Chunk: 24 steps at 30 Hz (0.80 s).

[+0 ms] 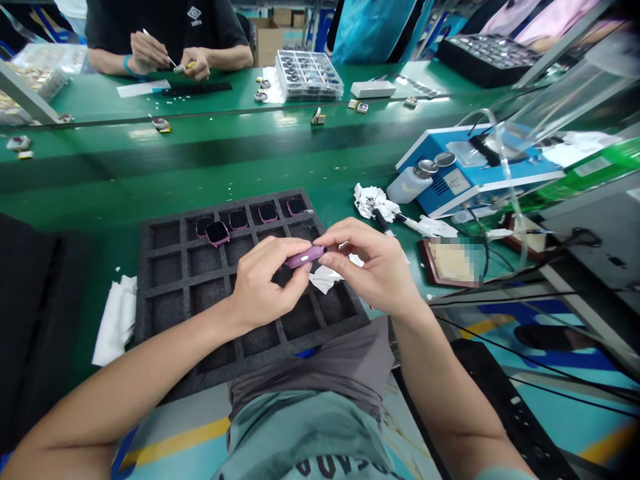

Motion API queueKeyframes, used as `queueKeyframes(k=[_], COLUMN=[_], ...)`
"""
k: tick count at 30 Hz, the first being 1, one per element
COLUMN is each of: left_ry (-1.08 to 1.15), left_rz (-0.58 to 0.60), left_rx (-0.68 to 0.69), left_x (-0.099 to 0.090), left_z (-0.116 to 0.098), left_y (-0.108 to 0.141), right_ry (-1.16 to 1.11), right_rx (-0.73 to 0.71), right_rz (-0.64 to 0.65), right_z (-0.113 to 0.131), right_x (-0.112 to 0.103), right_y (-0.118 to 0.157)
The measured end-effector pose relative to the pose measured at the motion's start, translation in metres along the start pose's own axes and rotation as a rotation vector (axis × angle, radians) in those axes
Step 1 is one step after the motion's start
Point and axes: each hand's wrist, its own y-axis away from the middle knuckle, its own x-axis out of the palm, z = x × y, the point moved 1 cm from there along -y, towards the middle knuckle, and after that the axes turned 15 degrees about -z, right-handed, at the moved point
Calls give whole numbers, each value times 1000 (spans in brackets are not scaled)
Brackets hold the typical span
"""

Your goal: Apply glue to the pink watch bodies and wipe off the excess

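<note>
Both your left hand (270, 283) and right hand (373, 267) pinch the small purple case (305, 257) by its ends, likely so it stays steady above the black foam tray (165, 288).

The watch case (305, 257) is purple, the foam tray (202, 293) dark grey, the bench (200, 160) green.

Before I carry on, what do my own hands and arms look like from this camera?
The left hand and right hand are both ungloved, with no rings, watch or wristband visible. The forearms are uncovered; a bit of teal sleeve shows at the lower right. The shirt is teal with dark lettering.
</note>
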Motion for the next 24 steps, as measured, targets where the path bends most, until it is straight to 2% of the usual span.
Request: queueKeyframes(k=[2, 4, 7, 10, 13, 15, 24], left_ry=[165, 411, 726, 886, 947, 956, 903], left_rz=[29, 78, 167, 211, 195, 174, 67], left_rx=[-193, -458, -848, -1105, -1223, -1260, -1306], left_x=[2, 4, 5, 3, 2, 1, 2], left_z=[-1, 0, 1, 0, 0, -1, -3], left_y=[-2, -6, -13, -18, -18, -18, -19], right_ry=[2, 10, 52, 133, 221, 229, 279], right_rx=[46, 87, 132, 232, 361, 400, 382], right_rz=[-50, -168, -477, -724, -786, -785, -719], right_z=[-2, -9, -35, -74, -108, -120, -124], right_x=[-2, -8, -22, -37, -45, -47, -45], right_y=[1, 2, 6, 15, 26, 32, 36])
